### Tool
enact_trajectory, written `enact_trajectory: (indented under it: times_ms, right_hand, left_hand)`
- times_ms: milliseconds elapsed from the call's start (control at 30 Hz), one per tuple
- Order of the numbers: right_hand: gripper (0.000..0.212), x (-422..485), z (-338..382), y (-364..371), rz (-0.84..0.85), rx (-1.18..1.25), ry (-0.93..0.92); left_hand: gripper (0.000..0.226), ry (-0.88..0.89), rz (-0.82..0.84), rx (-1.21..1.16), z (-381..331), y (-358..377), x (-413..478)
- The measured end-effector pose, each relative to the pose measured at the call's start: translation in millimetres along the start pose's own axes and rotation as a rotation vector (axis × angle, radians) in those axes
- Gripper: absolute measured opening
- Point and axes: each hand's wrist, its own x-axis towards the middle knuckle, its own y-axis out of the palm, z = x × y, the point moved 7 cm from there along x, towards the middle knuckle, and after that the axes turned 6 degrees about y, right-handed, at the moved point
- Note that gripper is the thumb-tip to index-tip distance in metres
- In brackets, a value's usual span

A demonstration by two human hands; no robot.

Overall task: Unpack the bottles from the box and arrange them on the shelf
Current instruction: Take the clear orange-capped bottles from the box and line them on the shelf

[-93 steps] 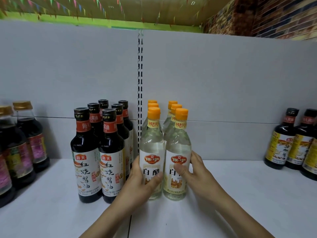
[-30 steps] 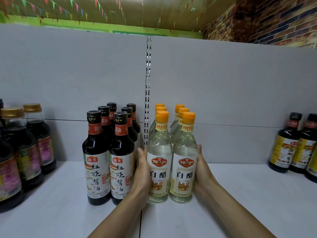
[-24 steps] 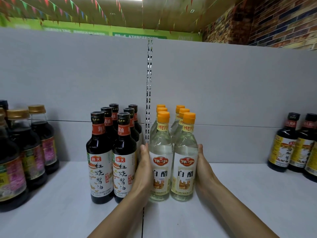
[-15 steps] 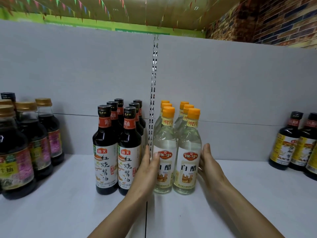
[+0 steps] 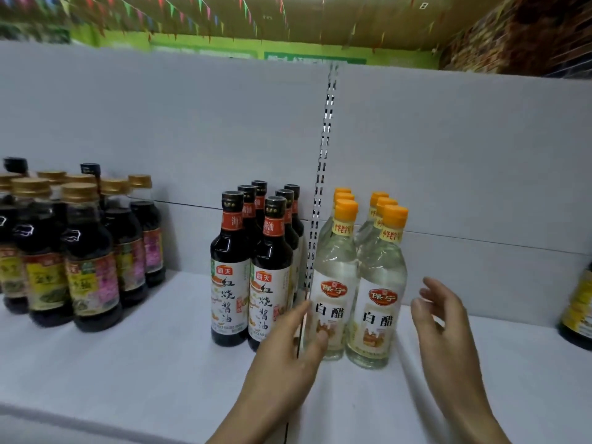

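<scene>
Two rows of clear white-vinegar bottles (image 5: 378, 302) with orange caps stand upright on the white shelf (image 5: 144, 363), just right of its slotted upright. My left hand (image 5: 288, 347) is open in front of the left front bottle, fingers near its label but not gripping. My right hand (image 5: 442, 318) is open a little to the right of the right front bottle, apart from it. Two rows of dark soy-sauce bottles (image 5: 250, 277) with black caps stand close on the left of the vinegar. The box is out of view.
A cluster of dark gold-capped bottles (image 5: 80, 251) fills the shelf's left end. One dark yellow-labelled bottle (image 5: 578, 309) shows at the right edge. Bare shelf lies between the vinegar and that bottle. A grey back panel (image 5: 464, 155) closes the rear.
Both hands have come off the sides of the front vinegar bottles and drawn back with fingers apart. The view has swung left, bringing more gold-capped bottles into sight.
</scene>
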Motion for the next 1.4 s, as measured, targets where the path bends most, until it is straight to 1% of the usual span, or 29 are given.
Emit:
enact_trajectory:
  times_ms: [67,133,200,300,367,433,500,600,667,767,867,1033,1167,1233,1333,1400]
  right_hand:
    - [0.024,-10.4,19.1,-7.3,-0.073,-0.073,-0.215]
    - [0.023,-23.2,32.6,-0.2,-0.045,-0.129,-0.341]
    - [0.028,-36.1,37.9,16.0,0.038,-0.183,-0.404]
    - [0.035,-54.0,46.2,47.9,0.182,-0.253,-0.456]
    - [0.036,-58.4,49.5,68.0,0.266,-0.277,-0.446]
    - [0.033,-59.3,49.2,88.1,0.322,-0.308,-0.408]
    - [0.034,-59.5,46.9,109.2,0.356,-0.349,-0.371]
    - [0.044,-57.0,42.4,136.0,0.351,-0.407,-0.295]
    - [0.053,-55.2,39.9,148.7,0.302,-0.457,-0.265]
    - [0.064,-54.9,35.5,161.6,0.251,-0.527,-0.221]
    - [0.073,-55.1,31.8,173.8,0.245,-0.571,-0.173]
    - [0.072,-46.9,24.1,185.0,0.213,-0.582,-0.095]
    - [0.068,-41.5,15.8,187.7,0.279,-0.477,-0.041]
    - [0.064,-40.5,15.1,186.3,0.289,-0.439,-0.029]
    - [0.064,-40.3,15.4,186.0,0.291,-0.427,-0.028]
    - [0.066,-40.5,16.1,187.0,0.292,-0.421,-0.033]
  left_hand:
    - [0.027,0.032,-0.106,0.004,-3.7,-18.3,-5.3]
    - [0.023,0.092,-0.247,-0.006,-6.9,-43.1,-8.9]
    - [0.019,0.127,-0.351,0.025,-11.1,-67.8,-7.7]
    - [0.007,0.151,-0.456,0.142,-7.7,-100.5,4.3]
    - [0.014,0.125,-0.485,0.175,2.2,-116.3,14.3]
    - [0.029,0.084,-0.47,0.19,15.2,-127.1,21.8]
    - [0.045,0.04,-0.412,0.209,28.0,-132.3,28.2]
    - [0.063,-0.001,-0.274,0.196,44.8,-132.9,39.5]
    - [0.068,-0.008,-0.154,0.162,54.4,-130.8,48.7]
    - [0.06,-0.037,0.014,0.078,65.9,-124.2,57.4]
    - [0.051,-0.048,0.086,0.027,71.9,-122.0,60.2]
    - [0.05,-0.028,0.127,-0.01,76.8,-124.3,64.7]
    - [0.051,-0.004,0.148,-0.048,82.0,-123.6,66.4]
    - [0.051,0.0,0.142,-0.07,84.4,-122.7,66.6]
    - [0.049,0.004,0.123,-0.066,86.1,-123.3,66.6]
    - [0.052,0.0,0.124,-0.057,86.6,-123.7,66.6]
